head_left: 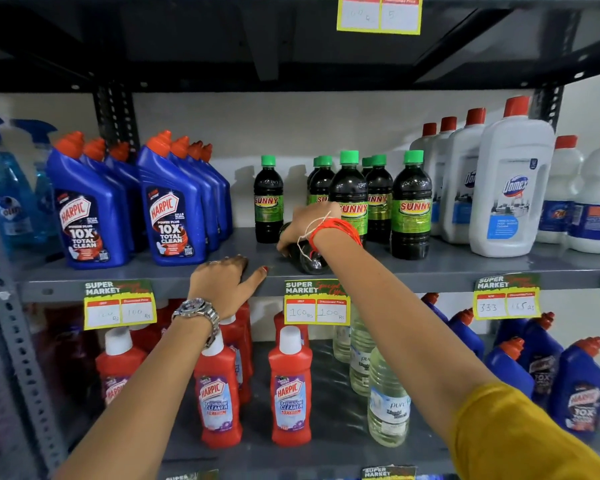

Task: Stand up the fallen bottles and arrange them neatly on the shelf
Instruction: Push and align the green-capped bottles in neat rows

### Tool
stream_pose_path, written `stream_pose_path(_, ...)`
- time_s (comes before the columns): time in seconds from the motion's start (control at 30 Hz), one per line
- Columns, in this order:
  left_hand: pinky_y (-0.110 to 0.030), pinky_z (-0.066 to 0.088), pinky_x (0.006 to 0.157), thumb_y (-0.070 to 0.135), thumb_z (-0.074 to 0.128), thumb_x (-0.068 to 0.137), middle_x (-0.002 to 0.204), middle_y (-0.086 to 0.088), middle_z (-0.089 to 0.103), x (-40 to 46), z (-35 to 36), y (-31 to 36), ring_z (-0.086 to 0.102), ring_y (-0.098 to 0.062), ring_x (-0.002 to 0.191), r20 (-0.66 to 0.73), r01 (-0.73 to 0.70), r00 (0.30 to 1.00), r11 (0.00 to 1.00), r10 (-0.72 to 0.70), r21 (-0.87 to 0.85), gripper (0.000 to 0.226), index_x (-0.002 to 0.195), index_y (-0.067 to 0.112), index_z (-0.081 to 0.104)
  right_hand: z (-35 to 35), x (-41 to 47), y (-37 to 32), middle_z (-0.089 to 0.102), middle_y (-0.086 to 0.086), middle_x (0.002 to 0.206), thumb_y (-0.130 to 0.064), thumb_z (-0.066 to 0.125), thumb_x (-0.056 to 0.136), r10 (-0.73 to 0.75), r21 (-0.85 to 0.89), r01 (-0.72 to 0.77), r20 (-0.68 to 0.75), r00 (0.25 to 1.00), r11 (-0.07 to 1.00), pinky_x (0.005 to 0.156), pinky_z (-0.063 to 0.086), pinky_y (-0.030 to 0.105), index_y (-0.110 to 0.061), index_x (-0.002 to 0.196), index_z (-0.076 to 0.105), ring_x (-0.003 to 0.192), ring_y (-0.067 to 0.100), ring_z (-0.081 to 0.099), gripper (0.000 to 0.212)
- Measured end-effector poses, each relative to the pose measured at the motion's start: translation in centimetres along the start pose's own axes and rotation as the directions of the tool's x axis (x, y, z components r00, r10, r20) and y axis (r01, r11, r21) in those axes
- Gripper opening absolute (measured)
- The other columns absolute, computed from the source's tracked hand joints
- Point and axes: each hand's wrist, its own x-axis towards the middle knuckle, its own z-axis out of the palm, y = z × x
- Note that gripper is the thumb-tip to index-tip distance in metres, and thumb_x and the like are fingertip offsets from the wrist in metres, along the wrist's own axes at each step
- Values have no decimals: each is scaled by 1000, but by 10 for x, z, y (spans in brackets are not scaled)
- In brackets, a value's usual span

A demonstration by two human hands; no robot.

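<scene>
A dark Sunny bottle (309, 259) lies on its side on the grey shelf (447, 268), its base toward me. My right hand (303, 225) is wrapped over its upper part, most of which is hidden. Behind it stand several upright Sunny bottles with green caps (411, 206), and one more (268, 202) stands apart to the left. My left hand (222, 282) rests flat on the shelf's front edge, fingers spread, holding nothing.
Blue Harpic bottles (170, 209) stand in rows to the left, white Domex bottles (510, 188) to the right. Price tags (316, 303) hang on the shelf edge. Red Harpic bottles (290, 386) and clear bottles (388, 400) fill the shelf below.
</scene>
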Motion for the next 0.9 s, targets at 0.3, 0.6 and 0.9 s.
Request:
stream_pose_path(0.3,-29,35,60,70,5,68,95,-5,70,1,3,-2,64,-23,84,-13,-9,1000,1000,9,7,87,101,15,63,-14,-19,-9,68,7,103,-55,68,67,-53,-151,-14,-430,902,988,70,42,29,-22,127,51,101,30,64,71)
stream_pose_path(0.6,-32,46,71,70,4,68,113,-5,69,1,4,-1,65,-23,94,9,14,1000,1000,-14,3,92,111,15,63,-2,-12,-16,63,9,116,-34,81,65,1,397,271,-566,825,877,90,43,33,-12,131,38,111,31,58,82)
stream_pose_path(0.9,-32,43,75,66,11,74,109,-2,69,-1,3,-1,64,-21,96,17,11,1000,1000,-12,13,81,109,16,64,34,-1,-2,61,10,120,-30,81,65,-78,409,303,-483,872,861,93,44,32,-12,135,34,113,28,58,87)
